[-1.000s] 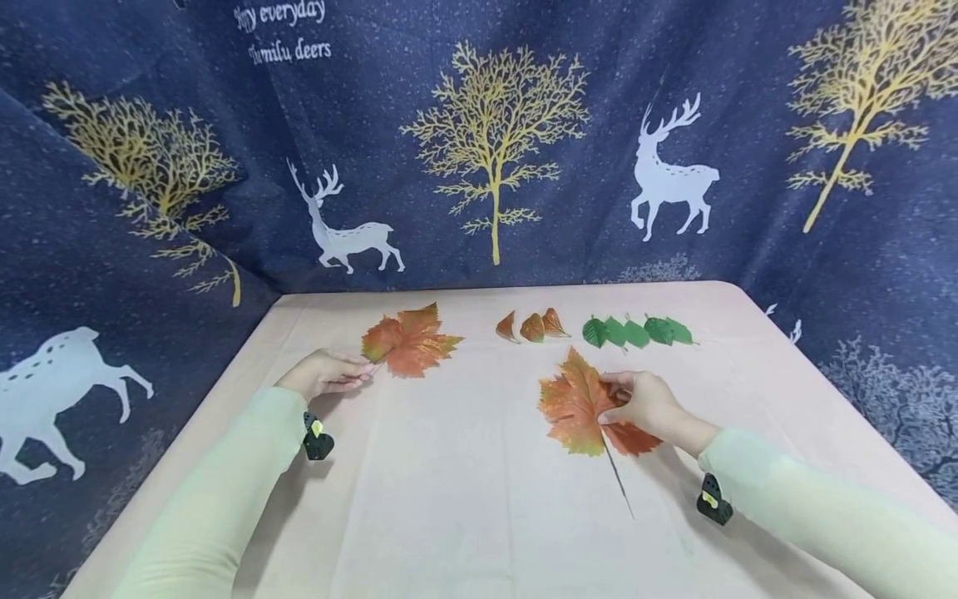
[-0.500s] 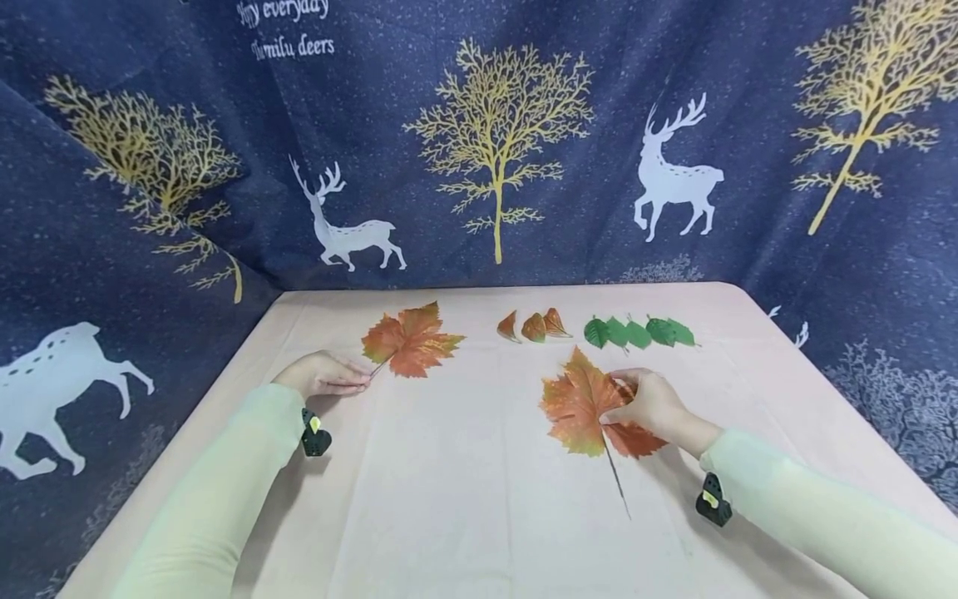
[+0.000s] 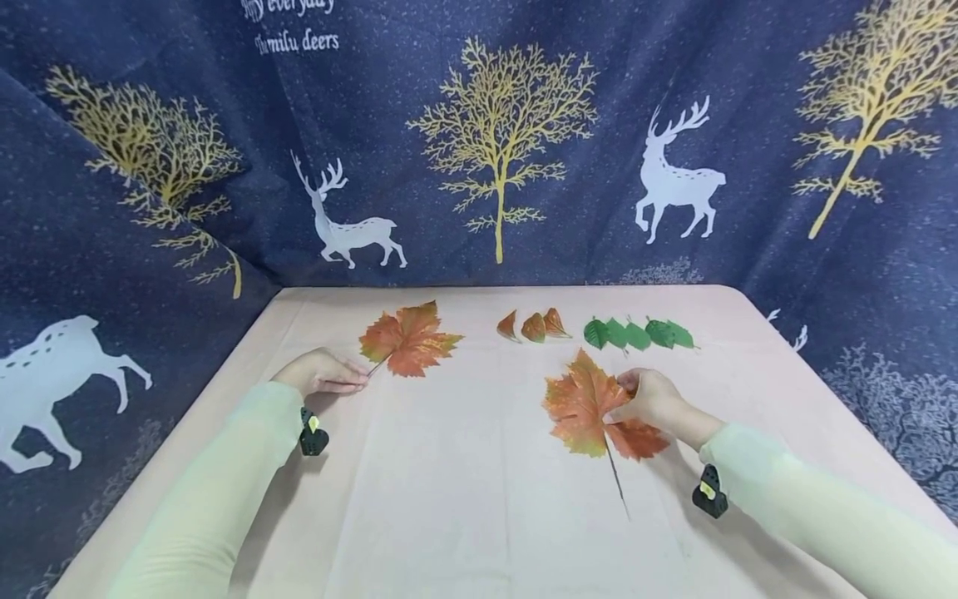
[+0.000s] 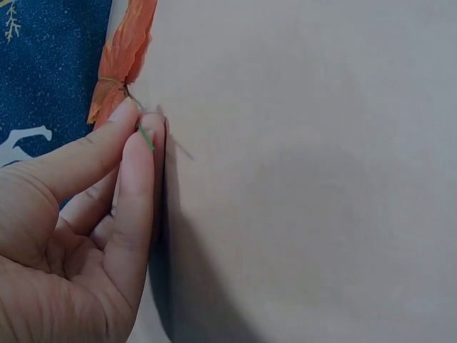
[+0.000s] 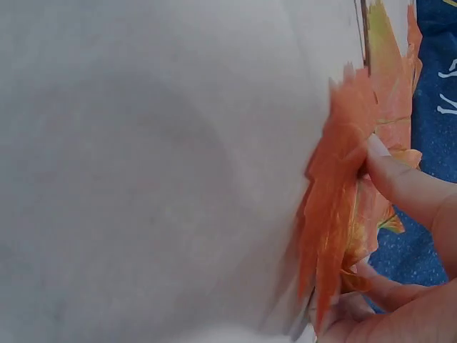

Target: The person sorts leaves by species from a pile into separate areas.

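At the left of the table lies an orange maple-like leaf [image 3: 412, 339]; its thin stem is pinched between thumb and fingertips of my left hand [image 3: 322, 373]. In the left wrist view the stem's green end [image 4: 146, 137] pokes out past the fingertips. A second orange leaf [image 3: 580, 408], with a long dark stem pointing toward me, is on the right. My right hand [image 3: 659, 403] grips its right side, thumb on top near the centre. In the right wrist view, the leaf's orange lobe [image 5: 332, 186] shows edge-on beside the thumb, and some fingers are hidden behind it.
Behind the right leaf, several small green leaves [image 3: 638, 334] lie in a row. To their left are brown-orange small leaves [image 3: 534, 327]. A pale cloth covers the table [image 3: 434, 482]. A dark blue curtain [image 3: 456, 208] with deer and trees hangs behind it.
The left fingers have drawn back slightly along the stem, showing more of it. The right hand and its leaf have shifted a little to the right. The head view has tilted slightly.
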`<state>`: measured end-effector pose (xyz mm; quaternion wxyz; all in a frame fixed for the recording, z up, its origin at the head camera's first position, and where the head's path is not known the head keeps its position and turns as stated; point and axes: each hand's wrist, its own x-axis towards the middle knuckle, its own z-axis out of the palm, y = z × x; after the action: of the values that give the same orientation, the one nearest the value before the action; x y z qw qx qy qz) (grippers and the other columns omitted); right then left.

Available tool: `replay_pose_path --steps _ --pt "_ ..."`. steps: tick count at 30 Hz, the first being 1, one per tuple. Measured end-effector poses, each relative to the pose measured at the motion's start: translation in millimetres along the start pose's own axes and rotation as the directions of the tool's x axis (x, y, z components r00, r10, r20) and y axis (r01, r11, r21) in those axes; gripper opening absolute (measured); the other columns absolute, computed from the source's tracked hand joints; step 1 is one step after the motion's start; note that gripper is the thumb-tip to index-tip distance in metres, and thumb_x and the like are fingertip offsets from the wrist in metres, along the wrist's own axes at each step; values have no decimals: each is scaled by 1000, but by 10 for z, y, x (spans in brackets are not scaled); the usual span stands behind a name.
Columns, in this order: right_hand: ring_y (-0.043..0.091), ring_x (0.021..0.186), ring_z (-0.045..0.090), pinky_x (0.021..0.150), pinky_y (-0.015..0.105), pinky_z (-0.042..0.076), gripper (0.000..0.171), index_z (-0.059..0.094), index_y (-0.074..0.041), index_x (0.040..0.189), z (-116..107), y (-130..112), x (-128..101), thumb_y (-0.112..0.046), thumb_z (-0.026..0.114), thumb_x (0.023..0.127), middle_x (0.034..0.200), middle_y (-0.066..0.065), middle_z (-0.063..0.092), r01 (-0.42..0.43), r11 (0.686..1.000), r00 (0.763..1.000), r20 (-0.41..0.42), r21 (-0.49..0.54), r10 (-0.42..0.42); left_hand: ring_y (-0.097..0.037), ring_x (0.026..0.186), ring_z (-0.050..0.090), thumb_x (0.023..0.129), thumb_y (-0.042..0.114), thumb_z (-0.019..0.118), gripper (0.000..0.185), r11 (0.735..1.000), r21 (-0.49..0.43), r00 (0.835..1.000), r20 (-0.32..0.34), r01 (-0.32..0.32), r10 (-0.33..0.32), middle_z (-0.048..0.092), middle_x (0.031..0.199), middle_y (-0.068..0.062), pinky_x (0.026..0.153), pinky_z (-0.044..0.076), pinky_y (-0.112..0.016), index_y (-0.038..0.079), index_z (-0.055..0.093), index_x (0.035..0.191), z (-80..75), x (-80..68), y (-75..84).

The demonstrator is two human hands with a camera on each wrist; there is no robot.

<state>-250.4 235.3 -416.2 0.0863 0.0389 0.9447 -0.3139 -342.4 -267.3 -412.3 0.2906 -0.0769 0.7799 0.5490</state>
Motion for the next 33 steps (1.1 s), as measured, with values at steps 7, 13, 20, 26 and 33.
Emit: replay_pose_path --steps 7,13,20,26,33 --pt "22 81 54 67 30 48 38 66 2 101 -49 -3 -3 -12 85 71 91 11 63 18 1000 1000 17 23 -19 -7 73 68 89 -7 62 46 1000 13 1000 -17 2 -1 71 77 0 75 59 -21 -18 46 131 -8 -3 -22" --pt "15 73 58 60 25 49 22 72 2 92 -74 40 35 -6 82 74 80 3 70 38 991 998 35 126 -42 -8 73 69 88 -6 64 47 1000 13 1000 -29 7 -7 72 77 -1 75 59 -21 -18 48 130 -11 -6 -12" --pt "5 61 58 50 21 48 22 72 2 98 -91 23 59 -7 78 79 77 -4 73 -32 946 990 137 322 -13 -7 72 68 89 -7 62 46 1000 1 1000 -15 5 -5 72 76 0 74 59 -20 -18 47 131 -16 -16 -21" --pt "3 66 55 54 19 43 28 70 2 108 -169 -5 63 -9 75 83 81 -8 73 -34 910 977 204 414 -56 -7 73 68 89 -6 63 46 1000 3 1000 -13 7 -7 72 77 0 75 59 -21 -18 47 131 -26 -18 -30" --pt "4 78 59 68 26 48 31 69 -4 113 -218 -68 76 -17 74 86 86 -13 71 -24 893 969 232 449 -91 -7 73 68 89 -5 63 45 1000 24 999 -31 19 -18 71 77 1 76 59 -20 -17 49 130 -15 -32 -19"
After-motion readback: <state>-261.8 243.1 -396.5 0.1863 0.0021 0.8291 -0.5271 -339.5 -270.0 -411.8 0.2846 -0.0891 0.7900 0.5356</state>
